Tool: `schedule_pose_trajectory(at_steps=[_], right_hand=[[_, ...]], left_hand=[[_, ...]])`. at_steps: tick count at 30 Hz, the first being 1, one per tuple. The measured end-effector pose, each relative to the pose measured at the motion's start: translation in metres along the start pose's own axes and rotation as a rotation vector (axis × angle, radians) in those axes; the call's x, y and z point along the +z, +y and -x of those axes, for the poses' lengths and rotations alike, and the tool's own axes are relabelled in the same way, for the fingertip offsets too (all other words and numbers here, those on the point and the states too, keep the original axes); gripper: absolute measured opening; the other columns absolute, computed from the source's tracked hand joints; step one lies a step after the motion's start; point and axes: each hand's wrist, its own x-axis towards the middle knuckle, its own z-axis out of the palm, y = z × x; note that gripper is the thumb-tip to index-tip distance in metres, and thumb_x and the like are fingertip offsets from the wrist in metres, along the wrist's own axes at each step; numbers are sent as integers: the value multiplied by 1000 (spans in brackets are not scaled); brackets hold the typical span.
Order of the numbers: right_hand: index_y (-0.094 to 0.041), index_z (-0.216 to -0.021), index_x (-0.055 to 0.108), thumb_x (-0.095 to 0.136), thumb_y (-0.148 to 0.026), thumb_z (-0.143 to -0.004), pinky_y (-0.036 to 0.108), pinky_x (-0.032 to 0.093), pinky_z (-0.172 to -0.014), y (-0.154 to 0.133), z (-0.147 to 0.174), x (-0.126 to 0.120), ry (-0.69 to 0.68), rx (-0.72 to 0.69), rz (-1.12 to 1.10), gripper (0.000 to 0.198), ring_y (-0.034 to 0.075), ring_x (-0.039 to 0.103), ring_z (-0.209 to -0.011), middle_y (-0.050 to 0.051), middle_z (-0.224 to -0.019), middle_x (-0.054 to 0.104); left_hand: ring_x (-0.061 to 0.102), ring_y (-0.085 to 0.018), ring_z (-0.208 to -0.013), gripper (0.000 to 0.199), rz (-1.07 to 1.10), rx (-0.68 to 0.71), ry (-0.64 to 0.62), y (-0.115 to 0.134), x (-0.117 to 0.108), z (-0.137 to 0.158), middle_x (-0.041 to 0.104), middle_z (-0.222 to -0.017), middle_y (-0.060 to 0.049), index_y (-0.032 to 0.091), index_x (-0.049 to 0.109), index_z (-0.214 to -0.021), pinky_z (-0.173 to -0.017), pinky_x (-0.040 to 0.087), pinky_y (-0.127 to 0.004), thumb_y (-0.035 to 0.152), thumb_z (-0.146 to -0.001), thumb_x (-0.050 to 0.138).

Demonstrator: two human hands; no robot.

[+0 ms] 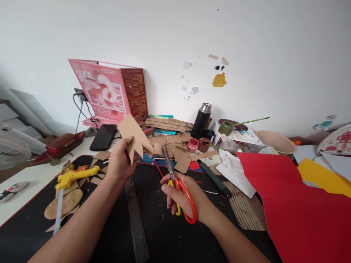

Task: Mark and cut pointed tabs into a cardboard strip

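Note:
My left hand [122,160] grips a brown cardboard piece [133,131] by its lower left side and holds it up off the table. Pointed, notched strips run along the cardboard's lower edge. In my right hand [186,193] is a pair of scissors [170,170], one handle loop orange-red and the other yellow. Their blades point up and away from me, to the right of the cardboard and apart from it. The blades look nearly closed. Below and between my hands a metal ruler [135,219] lies on the black mat [161,233].
To the left lies a yellow glue gun [71,179] with a phone [103,137] behind it. A green utility knife [215,179] and red paper [296,204] are on the right. Behind stand a black thermos [201,122], paint jars [193,144], cardboard scraps [183,162] and a pink box [104,91].

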Motion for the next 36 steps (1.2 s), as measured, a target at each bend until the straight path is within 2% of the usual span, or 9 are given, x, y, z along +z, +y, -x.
schedule_pose_trajectory(at_steps=[3, 7, 13, 17, 22, 26, 28, 31, 36], right_hand=[[-21, -115, 64, 79, -72, -90, 21, 49, -43, -5, 0, -5, 100, -111, -81, 59, 13, 59, -42, -7, -59, 65], [-21, -110, 63, 81, -80, -85, 22, 50, -42, -13, -2, -14, 231, -188, -188, 67, 15, 62, -41, -5, -59, 67], [-22, -88, 62, 85, -77, -83, 24, 54, -45, -16, -2, -21, 255, -200, -220, 60, 16, 64, -44, -4, -57, 66], [-23, -85, 62, 90, -68, -82, 25, 55, -44, -12, -1, -18, 228, -180, -244, 53, 15, 63, -43, -6, -56, 63], [-23, -80, 62, 90, -60, -84, 26, 56, -45, -8, -2, -16, 269, -182, -276, 47, 15, 64, -42, -7, -56, 61], [-23, -71, 59, 90, -63, -81, 25, 55, -44, -11, -5, -22, 350, -213, -356, 51, 15, 64, -41, -5, -54, 61], [-22, -64, 58, 90, -62, -80, 24, 54, -43, -13, -6, -26, 394, -223, -388, 53, 14, 63, -40, -4, -53, 59], [-22, -62, 56, 89, -57, -81, 24, 54, -42, -13, -8, -30, 456, -233, -427, 52, 13, 60, -39, -4, -52, 59], [-22, -63, 56, 90, -56, -78, 24, 52, -41, -14, -10, -31, 509, -238, -478, 51, 13, 58, -38, -5, -52, 57]], left_hand=[[61, -14, -47, 34, -54, -82, -137, -4, 4, 12, 69, -64, 1, 16, 71, -86, -43, 49, -22, 30, -61, 88], [67, -17, -52, 41, -174, -216, -339, -10, 7, 28, 74, -68, -2, 17, 72, -85, -49, 55, -25, 35, -58, 98], [75, -21, -66, 49, -349, -365, -664, -15, -1, 33, 81, -82, -4, 18, 75, -97, -66, 64, -32, 50, -70, 101], [75, -21, -71, 50, -448, -390, -780, -19, -2, 34, 81, -85, -4, 18, 75, -99, -69, 63, -31, 56, -76, 99], [77, -23, -76, 52, -448, -385, -833, -24, -6, 34, 82, -92, -7, 18, 76, -108, -73, 62, -32, 62, -85, 91], [78, -34, -107, 81, -360, -338, -1030, -24, -12, 34, 81, -120, -15, 18, 75, -133, -92, 61, -41, 80, -82, 84], [73, -38, -121, 91, -353, -345, -1152, -21, -12, 35, 78, -132, -16, 19, 72, -142, -100, 58, -42, 81, -77, 88], [71, -36, -125, 84, -364, -396, -1237, -18, -5, 39, 77, -134, -14, 21, 71, -144, -100, 56, -40, 62, -76, 98], [74, -24, -98, 47, -376, -426, -1181, -17, 7, 45, 79, -111, -10, 21, 80, -122, -89, 58, -34, 42, -84, 96]])
